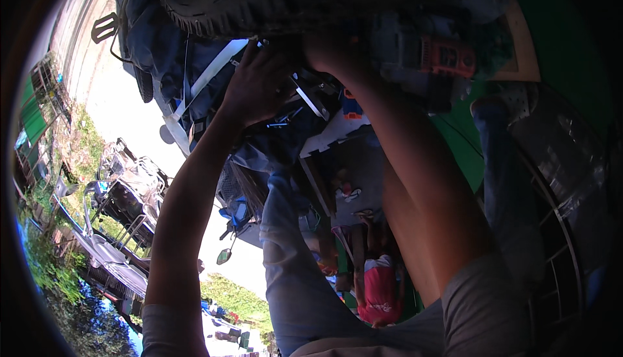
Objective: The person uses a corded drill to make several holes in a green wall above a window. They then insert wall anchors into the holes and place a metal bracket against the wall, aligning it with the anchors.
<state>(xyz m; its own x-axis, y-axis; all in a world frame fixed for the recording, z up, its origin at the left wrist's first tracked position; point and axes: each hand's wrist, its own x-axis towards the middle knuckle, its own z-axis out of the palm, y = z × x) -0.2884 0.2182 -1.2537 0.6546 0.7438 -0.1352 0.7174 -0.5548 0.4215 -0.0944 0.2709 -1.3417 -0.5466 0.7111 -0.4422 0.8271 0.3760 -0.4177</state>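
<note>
Both of my arms reach up into deep shadow under a large black knobby tire (207, 13). My left hand (263, 88) is bent with its fingers curled close below the tire; what they close on is lost in the dark. Close to it on the right is my right hand (328, 52), its fingers hidden in shadow. Below the hands, a shiny flat metal strip (310, 97) lies slanted. Several small bolts (285, 118) rest on dark cloth (266, 146) beside my left wrist. A pale bar (217, 71) slants past the left hand.
An orange-red tool or case (448, 57) lies on the right, past a small blue-and-orange object (352, 107). My jeans-clad leg (285, 247) stands below the cloth. A person in a red shirt (379, 289) is behind; parked motorcycles (123, 195) stand in sunlight on the left.
</note>
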